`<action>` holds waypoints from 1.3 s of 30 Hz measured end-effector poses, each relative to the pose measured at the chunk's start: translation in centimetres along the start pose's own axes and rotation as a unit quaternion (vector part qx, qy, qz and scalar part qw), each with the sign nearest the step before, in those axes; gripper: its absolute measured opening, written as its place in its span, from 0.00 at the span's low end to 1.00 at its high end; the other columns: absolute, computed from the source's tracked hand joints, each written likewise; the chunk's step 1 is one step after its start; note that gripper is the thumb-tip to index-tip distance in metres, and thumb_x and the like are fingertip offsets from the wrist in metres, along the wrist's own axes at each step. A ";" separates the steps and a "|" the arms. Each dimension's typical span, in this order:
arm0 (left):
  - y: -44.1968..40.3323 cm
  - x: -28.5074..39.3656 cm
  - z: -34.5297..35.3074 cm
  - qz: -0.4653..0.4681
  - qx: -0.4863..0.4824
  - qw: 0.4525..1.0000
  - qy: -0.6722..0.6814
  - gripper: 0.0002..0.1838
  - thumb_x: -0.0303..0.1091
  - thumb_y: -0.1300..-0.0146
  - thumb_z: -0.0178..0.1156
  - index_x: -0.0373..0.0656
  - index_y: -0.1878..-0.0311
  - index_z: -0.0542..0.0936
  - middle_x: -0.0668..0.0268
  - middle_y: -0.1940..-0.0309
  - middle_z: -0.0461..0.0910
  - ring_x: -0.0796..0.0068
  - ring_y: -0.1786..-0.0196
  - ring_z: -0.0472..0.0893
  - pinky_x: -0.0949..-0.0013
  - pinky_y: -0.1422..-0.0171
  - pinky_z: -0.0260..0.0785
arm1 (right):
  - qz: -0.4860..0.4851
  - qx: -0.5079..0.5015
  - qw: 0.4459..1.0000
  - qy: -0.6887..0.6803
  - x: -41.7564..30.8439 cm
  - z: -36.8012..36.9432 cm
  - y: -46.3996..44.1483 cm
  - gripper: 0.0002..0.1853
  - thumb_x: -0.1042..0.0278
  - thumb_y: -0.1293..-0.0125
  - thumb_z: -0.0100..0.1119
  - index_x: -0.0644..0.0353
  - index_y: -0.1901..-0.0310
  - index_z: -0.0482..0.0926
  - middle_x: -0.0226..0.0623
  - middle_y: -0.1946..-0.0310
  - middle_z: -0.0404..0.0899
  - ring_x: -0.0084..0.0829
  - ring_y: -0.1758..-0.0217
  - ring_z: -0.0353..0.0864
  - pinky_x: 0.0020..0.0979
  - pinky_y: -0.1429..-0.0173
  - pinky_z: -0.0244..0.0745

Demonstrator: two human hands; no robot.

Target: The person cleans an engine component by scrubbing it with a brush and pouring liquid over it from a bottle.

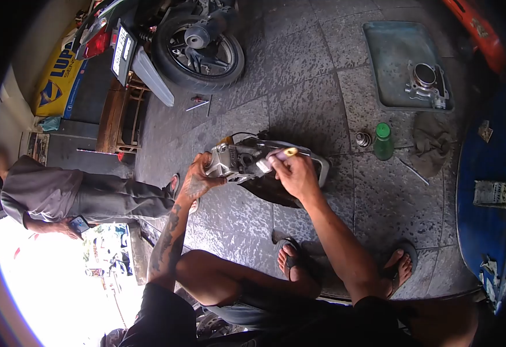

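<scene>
A grey metal engine part (225,162) lies in front of me, beside a dark curved piece with a pale rim (324,168). My left hand (196,176) grips the metal part at its left end, fingers wrapped round its edge. In my right hand (292,170) is a brush (289,152) with a yellowish handle; its pale head points at the metal part. Whether the bristles touch the part cannot be made out.
A metal tray (389,63) holds a cylinder block (423,78). Nearby are a green bottle (383,143), a cloth (431,144), a rod (414,172) and a small metal part (363,139). A motorcycle wheel (235,61) stands behind; a person (50,188) holds a phone at left.
</scene>
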State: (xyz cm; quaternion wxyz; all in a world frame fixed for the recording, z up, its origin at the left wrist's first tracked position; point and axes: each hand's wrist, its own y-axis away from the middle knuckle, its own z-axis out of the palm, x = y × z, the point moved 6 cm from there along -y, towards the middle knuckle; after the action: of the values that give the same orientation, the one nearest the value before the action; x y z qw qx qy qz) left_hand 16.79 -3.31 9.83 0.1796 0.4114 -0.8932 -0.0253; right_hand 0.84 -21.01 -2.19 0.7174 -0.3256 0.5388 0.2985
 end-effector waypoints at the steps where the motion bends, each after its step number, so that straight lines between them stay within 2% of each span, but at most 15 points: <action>1: 0.0 0.1 0.1 -0.004 0.001 1.000 -0.002 0.31 0.31 0.65 0.80 0.43 0.54 0.76 0.63 0.60 0.74 0.62 0.55 0.77 0.63 0.45 0.68 | 0.010 0.025 0.999 -0.044 -1.1 -0.8 -0.2 0.11 0.62 0.32 0.60 0.61 0.59 0.83 0.43 0.75 0.84 0.43 0.76 0.83 0.39 0.68 0.78; 4: -0.1 -1.2 0.5 -0.005 -0.012 1.000 0.003 0.32 0.33 0.65 0.81 0.43 0.54 0.76 0.63 0.59 0.75 0.62 0.54 0.77 0.63 0.45 0.69 | -0.020 0.007 0.993 -0.113 -1.0 1.0 -0.1 0.11 0.61 0.32 0.60 0.61 0.61 0.84 0.41 0.75 0.84 0.35 0.77 0.84 0.37 0.69 0.77; 5: -0.2 -0.7 0.5 0.026 0.004 1.000 -0.014 0.32 0.34 0.65 0.81 0.43 0.54 0.76 0.62 0.58 0.75 0.60 0.54 0.78 0.62 0.46 0.69 | 0.010 -0.027 0.999 -0.021 -0.3 1.6 0.1 0.12 0.61 0.31 0.59 0.61 0.61 0.84 0.40 0.75 0.84 0.33 0.76 0.85 0.35 0.70 0.77; 6: -0.4 0.0 0.5 0.030 0.008 0.999 -0.014 0.32 0.34 0.65 0.81 0.43 0.54 0.76 0.62 0.58 0.75 0.60 0.54 0.78 0.62 0.46 0.69 | 0.044 -0.012 0.997 -0.057 0.5 1.5 0.1 0.12 0.61 0.31 0.58 0.62 0.61 0.83 0.41 0.77 0.83 0.39 0.75 0.85 0.38 0.68 0.77; 10: -0.4 0.9 0.5 0.013 0.000 0.998 -0.054 0.32 0.35 0.65 0.80 0.42 0.54 0.76 0.60 0.60 0.76 0.56 0.53 0.77 0.59 0.45 0.69 | 0.052 0.079 0.991 0.096 3.6 -0.6 0.3 0.14 0.60 0.32 0.57 0.61 0.68 0.83 0.45 0.76 0.83 0.46 0.72 0.85 0.43 0.66 0.78; 12: -0.4 1.4 0.7 -0.002 -0.024 0.996 -0.083 0.33 0.34 0.64 0.80 0.41 0.52 0.76 0.59 0.56 0.77 0.58 0.49 0.77 0.62 0.42 0.67 | 0.015 -0.049 0.934 0.352 5.6 1.8 1.8 0.15 0.56 0.32 0.59 0.62 0.66 0.83 0.44 0.75 0.84 0.43 0.75 0.84 0.43 0.67 0.79; 16: -0.6 1.3 0.7 0.027 -0.005 0.996 -0.085 0.32 0.36 0.65 0.79 0.41 0.54 0.76 0.58 0.59 0.78 0.54 0.51 0.77 0.58 0.43 0.68 | -0.018 -0.136 0.930 0.341 8.1 4.3 2.8 0.17 0.55 0.36 0.62 0.63 0.71 0.83 0.50 0.73 0.83 0.50 0.66 0.84 0.47 0.58 0.79; 19: -0.5 1.3 0.9 0.007 -0.040 0.996 -0.077 0.33 0.39 0.64 0.78 0.41 0.52 0.76 0.55 0.56 0.81 0.54 0.44 0.75 0.59 0.39 0.64 | 0.068 -0.068 0.936 0.338 5.0 1.0 0.3 0.19 0.52 0.34 0.58 0.62 0.71 0.82 0.50 0.73 0.83 0.52 0.68 0.83 0.48 0.60 0.78; 20: -0.6 1.0 0.8 0.001 -0.033 0.997 -0.072 0.33 0.39 0.64 0.78 0.41 0.52 0.76 0.55 0.56 0.81 0.54 0.44 0.75 0.59 0.39 0.64 | 0.076 -0.036 0.973 0.213 2.4 -0.5 -0.6 0.20 0.50 0.35 0.59 0.62 0.68 0.83 0.46 0.72 0.84 0.52 0.69 0.83 0.46 0.60 0.76; 24: -0.3 1.0 1.4 0.030 -0.031 0.992 -0.116 0.34 0.41 0.63 0.78 0.39 0.52 0.75 0.55 0.54 0.78 0.51 0.46 0.75 0.56 0.39 0.64 | 0.075 -0.017 0.997 0.021 -3.3 -1.8 -2.7 0.18 0.52 0.33 0.59 0.62 0.65 0.83 0.42 0.74 0.84 0.42 0.72 0.84 0.39 0.64 0.75; 25: -0.6 0.4 1.9 0.042 -0.034 0.990 -0.134 0.35 0.42 0.63 0.78 0.39 0.50 0.75 0.54 0.53 0.78 0.51 0.44 0.75 0.56 0.37 0.63 | 0.072 -0.023 0.997 -0.006 -3.1 -1.5 -2.7 0.10 0.63 0.28 0.58 0.60 0.58 0.84 0.24 0.76 0.79 0.15 0.79 0.72 0.19 0.73 0.64; 28: -0.7 1.3 2.5 0.052 -0.047 0.985 -0.158 0.39 0.43 0.63 0.78 0.39 0.44 0.75 0.53 0.52 0.78 0.52 0.42 0.74 0.57 0.34 0.61 | -0.006 -0.011 1.000 -0.024 -4.4 1.0 -3.5 0.11 0.62 0.29 0.59 0.61 0.59 0.84 0.26 0.77 0.80 0.15 0.78 0.73 0.21 0.73 0.64; 30: -0.4 2.7 2.7 0.058 -0.055 0.977 -0.197 0.38 0.44 0.62 0.77 0.40 0.45 0.75 0.53 0.51 0.79 0.52 0.42 0.74 0.56 0.33 0.60 | -0.073 0.011 0.992 0.107 -5.8 2.2 -3.8 0.15 0.58 0.31 0.59 0.64 0.62 0.83 0.41 0.78 0.82 0.34 0.75 0.83 0.35 0.69 0.73; 32: -0.1 3.1 2.8 0.082 -0.054 0.974 -0.203 0.38 0.45 0.61 0.76 0.41 0.44 0.75 0.54 0.51 0.79 0.54 0.42 0.75 0.56 0.31 0.59 | 0.006 0.001 0.989 0.146 -5.4 1.6 -3.9 0.16 0.57 0.31 0.58 0.65 0.63 0.83 0.45 0.77 0.82 0.44 0.73 0.84 0.40 0.67 0.74; 39: 0.2 5.4 3.0 0.115 -0.076 0.960 -0.244 0.37 0.43 0.57 0.73 0.42 0.41 0.74 0.56 0.41 0.77 0.58 0.34 0.71 0.57 0.29 0.56 | 0.002 -0.013 0.983 0.182 -7.1 1.2 -4.3 0.18 0.56 0.31 0.57 0.66 0.69 0.80 0.50 0.77 0.81 0.50 0.71 0.83 0.45 0.65 0.74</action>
State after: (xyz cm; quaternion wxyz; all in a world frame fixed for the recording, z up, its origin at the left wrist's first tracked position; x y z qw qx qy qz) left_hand 12.46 -7.51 8.68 -0.0111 0.2721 -0.9468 -0.1715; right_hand 3.15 -23.27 5.57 0.6023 -0.3825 0.6573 0.2427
